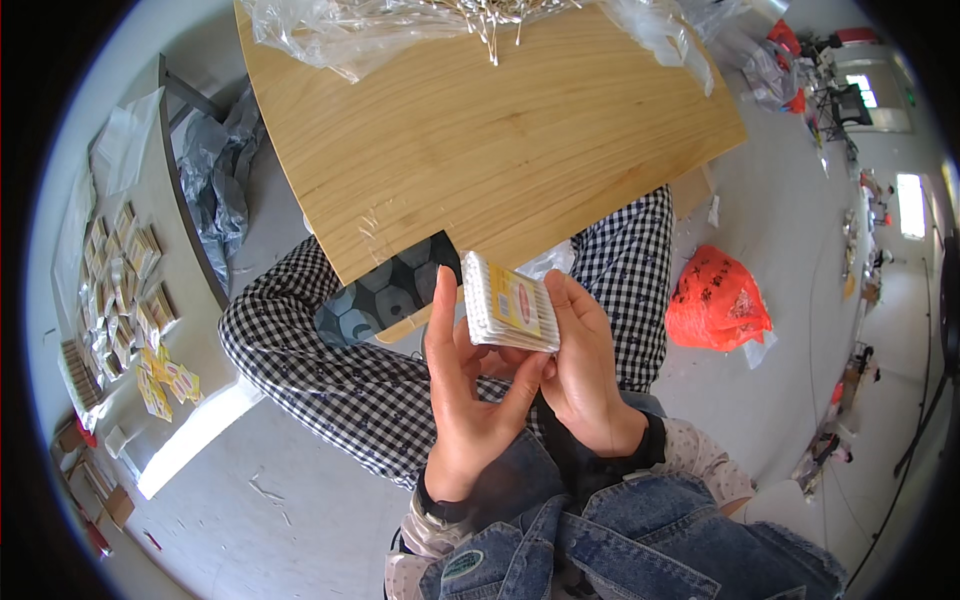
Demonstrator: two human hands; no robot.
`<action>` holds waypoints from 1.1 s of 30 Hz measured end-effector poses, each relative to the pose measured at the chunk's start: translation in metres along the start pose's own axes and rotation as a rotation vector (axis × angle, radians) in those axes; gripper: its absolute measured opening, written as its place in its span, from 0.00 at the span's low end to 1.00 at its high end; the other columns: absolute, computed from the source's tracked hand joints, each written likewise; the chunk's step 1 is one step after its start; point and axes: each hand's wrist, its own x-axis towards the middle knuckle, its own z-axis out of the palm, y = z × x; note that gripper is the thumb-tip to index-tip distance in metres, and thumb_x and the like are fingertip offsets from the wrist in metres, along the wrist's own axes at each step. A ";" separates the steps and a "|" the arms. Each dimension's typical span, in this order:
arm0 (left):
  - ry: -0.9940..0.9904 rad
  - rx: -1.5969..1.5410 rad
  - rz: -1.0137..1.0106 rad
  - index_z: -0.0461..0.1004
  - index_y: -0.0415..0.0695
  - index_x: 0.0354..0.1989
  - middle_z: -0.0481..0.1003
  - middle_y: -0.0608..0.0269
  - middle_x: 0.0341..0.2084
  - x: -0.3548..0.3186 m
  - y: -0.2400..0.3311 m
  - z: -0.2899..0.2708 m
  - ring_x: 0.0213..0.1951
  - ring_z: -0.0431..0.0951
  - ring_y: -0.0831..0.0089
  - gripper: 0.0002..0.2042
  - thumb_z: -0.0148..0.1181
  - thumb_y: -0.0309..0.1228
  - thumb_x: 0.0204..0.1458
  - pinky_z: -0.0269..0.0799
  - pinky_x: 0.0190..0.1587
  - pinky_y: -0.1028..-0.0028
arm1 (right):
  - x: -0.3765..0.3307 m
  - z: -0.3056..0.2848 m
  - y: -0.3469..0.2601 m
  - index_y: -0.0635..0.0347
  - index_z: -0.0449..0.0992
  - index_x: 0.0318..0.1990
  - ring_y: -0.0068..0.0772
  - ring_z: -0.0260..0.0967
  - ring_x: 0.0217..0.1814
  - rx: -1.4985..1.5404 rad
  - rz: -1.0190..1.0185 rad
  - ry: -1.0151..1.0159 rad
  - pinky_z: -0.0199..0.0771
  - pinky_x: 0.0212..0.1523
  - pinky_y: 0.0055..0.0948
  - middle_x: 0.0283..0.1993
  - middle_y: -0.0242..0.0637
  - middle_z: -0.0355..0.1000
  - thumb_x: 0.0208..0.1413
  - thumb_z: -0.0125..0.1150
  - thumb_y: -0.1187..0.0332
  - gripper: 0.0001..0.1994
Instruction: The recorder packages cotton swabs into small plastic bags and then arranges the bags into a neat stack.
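I hold a small clear pack of cotton swabs with a yellow and red label in front of me, above my lap. My left hand supports it from the left and below, thumb up along its left side. My right hand grips its right edge with the fingers wrapped behind it. Loose cotton swabs lie on clear plastic sheeting at the far edge of the wooden table.
My legs in black and white checked trousers stretch under the table. On the left a grey table carries several small packs and yellow labels. A red plastic bag lies on the floor to the right.
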 end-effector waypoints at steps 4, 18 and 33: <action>-0.002 -0.017 -0.001 0.35 0.40 0.71 0.70 0.43 0.51 0.000 -0.001 -0.001 0.45 0.79 0.63 0.49 0.65 0.14 0.46 0.80 0.40 0.71 | 0.001 0.000 0.001 0.61 0.66 0.38 0.18 0.69 0.22 0.002 -0.017 -0.007 0.64 0.17 0.14 0.28 0.33 0.71 0.68 0.43 0.54 0.17; 0.020 -0.003 0.004 0.36 0.39 0.71 0.69 0.42 0.52 0.000 0.001 0.001 0.48 0.78 0.61 0.48 0.65 0.14 0.46 0.80 0.43 0.70 | 0.001 -0.002 0.003 0.59 0.66 0.36 0.14 0.65 0.21 0.016 -0.014 -0.016 0.62 0.17 0.14 0.25 0.30 0.69 0.68 0.44 0.55 0.17; 0.107 0.025 -0.034 0.38 0.37 0.70 0.64 0.44 0.56 -0.005 0.004 0.007 0.50 0.76 0.64 0.47 0.64 0.14 0.45 0.78 0.45 0.71 | -0.003 0.005 0.005 0.59 0.65 0.36 0.14 0.65 0.22 0.035 -0.054 0.013 0.63 0.18 0.14 0.27 0.30 0.69 0.69 0.43 0.55 0.16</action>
